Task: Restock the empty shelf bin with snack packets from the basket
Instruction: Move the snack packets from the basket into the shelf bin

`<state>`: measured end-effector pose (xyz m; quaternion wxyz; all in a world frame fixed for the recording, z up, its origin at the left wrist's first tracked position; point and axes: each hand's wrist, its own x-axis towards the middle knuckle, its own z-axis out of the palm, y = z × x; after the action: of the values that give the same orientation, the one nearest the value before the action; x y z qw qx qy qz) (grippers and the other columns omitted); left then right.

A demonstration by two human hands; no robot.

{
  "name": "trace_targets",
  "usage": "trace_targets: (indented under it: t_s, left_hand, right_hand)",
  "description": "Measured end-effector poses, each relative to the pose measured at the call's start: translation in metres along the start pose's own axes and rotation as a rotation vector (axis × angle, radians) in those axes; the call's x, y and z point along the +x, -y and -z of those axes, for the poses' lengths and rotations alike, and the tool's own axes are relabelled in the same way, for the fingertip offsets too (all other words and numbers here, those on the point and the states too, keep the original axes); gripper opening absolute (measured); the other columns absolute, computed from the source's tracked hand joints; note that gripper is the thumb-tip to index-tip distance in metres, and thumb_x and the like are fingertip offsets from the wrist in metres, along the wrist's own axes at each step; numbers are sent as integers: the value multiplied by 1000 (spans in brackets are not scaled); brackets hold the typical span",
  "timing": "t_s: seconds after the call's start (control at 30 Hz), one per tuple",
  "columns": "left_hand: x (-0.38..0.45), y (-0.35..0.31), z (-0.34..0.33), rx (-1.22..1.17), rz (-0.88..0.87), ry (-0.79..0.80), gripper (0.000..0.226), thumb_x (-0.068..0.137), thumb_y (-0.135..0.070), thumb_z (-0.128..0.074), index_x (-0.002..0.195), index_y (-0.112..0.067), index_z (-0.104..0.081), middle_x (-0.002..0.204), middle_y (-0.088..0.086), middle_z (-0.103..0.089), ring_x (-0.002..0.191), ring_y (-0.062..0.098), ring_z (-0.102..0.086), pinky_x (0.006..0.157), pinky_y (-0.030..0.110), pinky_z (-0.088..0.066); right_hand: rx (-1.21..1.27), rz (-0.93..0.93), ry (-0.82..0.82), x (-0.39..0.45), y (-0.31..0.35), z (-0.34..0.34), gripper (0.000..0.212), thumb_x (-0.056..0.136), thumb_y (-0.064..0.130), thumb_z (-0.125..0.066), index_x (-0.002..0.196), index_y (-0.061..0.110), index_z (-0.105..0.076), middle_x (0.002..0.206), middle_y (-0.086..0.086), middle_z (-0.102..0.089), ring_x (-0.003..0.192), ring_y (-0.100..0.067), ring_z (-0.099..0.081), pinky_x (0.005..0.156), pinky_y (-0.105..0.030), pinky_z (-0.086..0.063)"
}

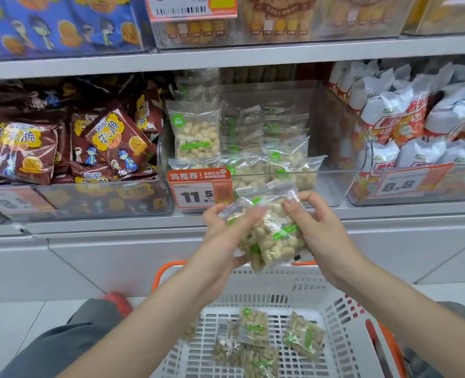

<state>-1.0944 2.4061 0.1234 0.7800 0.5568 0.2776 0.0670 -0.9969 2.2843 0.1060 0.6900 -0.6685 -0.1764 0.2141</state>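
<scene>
Above the basket (302, 285), your left hand (220, 236) and right hand (318, 227) pinch a packet bunch (275, 236); bin (335, 148) partly filled, several loose packets (256, 331) left below.

Two hands are in view, the left hand (220, 236) and the right hand (321, 230), and between them they hold a small bunch of clear peanut packets (272, 236), at least two, though the exact number cannot be told. One white basket (302, 285) with orange handles holds about five more loose peanut packets (253, 327) on its floor. One clear shelf bin (335, 137) holds many of the same packets, too overlapped to count. Three price tags read clearly enough to count on this shelf: one marked 11.5 (198, 190) and two marked 8.8 (400, 184).
</scene>
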Motion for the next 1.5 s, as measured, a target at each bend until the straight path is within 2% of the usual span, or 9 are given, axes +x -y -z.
trace_targets:
  t_s: [0.23, 0.43, 0.63, 0.83, 1.0, 1.13, 1.33, 1.43, 1.5]
  left_hand:
    - [15, 17, -10, -98, -115, 71, 100, 47, -23, -87, 132, -16, -35, 119, 7, -65, 107, 20, -64, 99, 35, -48]
    - [6, 29, -20, 173, -171, 137, 71, 69, 1, -79, 117, -27, -34, 112, -2, -63, 84, 4, -68, 67, 27, -58]
    - [9, 29, -10, 229, -200, 160, 70, 69, 10, -76, 117, -25, -38, 109, -4, -65, 88, 6, -69, 72, 20, -55]
    - [10, 30, 0, 240, -228, 225, 83, 66, 21, -72, 126, -19, -31, 114, 2, -64, 97, 11, -68, 78, 25, -55]
    - [11, 37, 8, 225, -159, 204, 83, 60, -10, -86, 126, -20, -38, 116, 3, -67, 104, 17, -66, 82, 31, -56]
    - [9, 36, 14, 247, -152, 153, 62, 69, 0, -79, 110, -25, -40, 108, 3, -68, 91, 14, -69, 73, 30, -58]
    - [12, 34, 19, 333, -294, 93, 65, 61, -11, -88, 105, -27, -43, 97, -10, -69, 89, 3, -67, 73, 21, -53]
    - [13, 35, 20, 404, -313, 87, 80, 49, -38, -89, 112, -29, -42, 109, -10, -68, 103, 11, -66, 86, 36, -54]
    - [11, 34, 20, 362, -273, 157, 86, 50, -30, -89, 117, -28, -36, 117, -5, -65, 106, 12, -65, 88, 37, -54]
  right_hand:
    - [73, 24, -109, 5, 2, -1, 19, 86, 40, -62, 88, 25, -51, 85, -12, -62, 77, -25, -59, 74, -46, -50]
    - [-8, -22, -97, 2, -3, -6, 35, 91, 36, -55, 114, 20, -34, 95, -1, -64, 82, -10, -64, 70, -20, -53]
    - [-69, -65, 125, -4, 0, -3, 55, 80, 46, -56, 126, 19, -43, 111, 5, -65, 90, 2, -65, 69, -8, -50]
    - [-72, -110, 253, -5, -5, -2, 83, 55, 23, -81, 127, 17, -40, 108, 4, -67, 91, 1, -68, 71, -14, -52]
    - [-45, -222, 347, -2, -4, 0, 75, 56, 19, -83, 123, 17, -49, 106, -2, -72, 92, -13, -70, 69, -26, -57]
    - [1, -220, 355, 0, -11, -2, 71, 57, 22, -86, 120, 16, -55, 109, -8, -72, 100, -23, -69, 79, -36, -57]
    - [81, -166, 322, -8, -14, -11, 59, 65, 30, -73, 119, 18, -54, 106, -5, -73, 91, -19, -71, 69, -31, -58]
    - [98, -132, 282, -9, -15, -13, 58, 66, 29, -72, 119, 15, -55, 105, -5, -73, 90, -17, -71, 63, -26, -56]
    - [80, -94, 239, -8, -15, -13, 55, 69, 33, -69, 119, 15, -55, 105, -4, -73, 89, -17, -71, 64, -26, -57]
